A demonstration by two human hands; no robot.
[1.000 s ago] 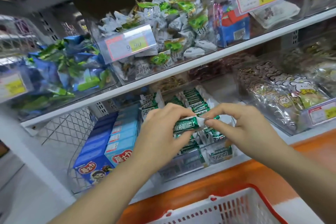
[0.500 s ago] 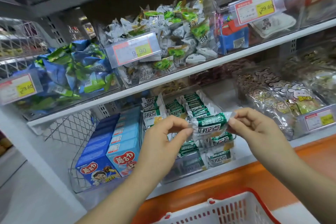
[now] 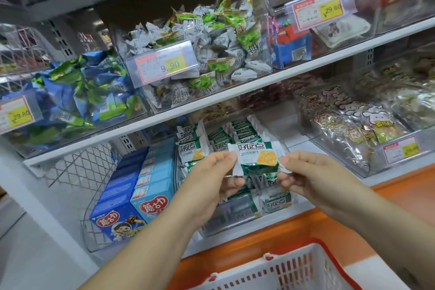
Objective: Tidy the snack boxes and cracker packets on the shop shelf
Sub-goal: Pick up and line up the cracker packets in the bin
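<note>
While both hands hold it, the small green and white foil cracker packet (image 3: pixel 257 159) hangs in the air just above the front half of the clear plastic bin (image 3: pixel 219 221) on the lower shelf. Its long side runs from left to right and is almost level. Its printed face, with the yellow cracker picture, looks toward the camera, and the writing is the right way up.

The left hand (image 3: pixel 207 186) pinches the crinkly left end between thumb and fingers. The right hand (image 3: pixel 313 179) pinches the crinkly right end the same way.

Inside the bin, more green and white packets (image 3: pixel 237 134) stand in rows behind the held one. A few lie flat at the bin's front.

Just left of the bin, blue cardboard snack boxes (image 3: pixel 141 195) stand in a line inside a wire basket (image 3: pixel 94 238). Above the bin runs a long white shelf board (image 3: pixel 211 106), with an open gap between it and the rows of packets. Right of the bin is a bare strip of white shelf, then another clear tub of cartoon animal bags (image 3: pixel 353 134).

Below the bin's front runs an orange ledge (image 3: pixel 306 226). Lower down and nearer the camera than the bin sits a white plastic shopping basket with a red rim (image 3: pixel 294 271).
</note>
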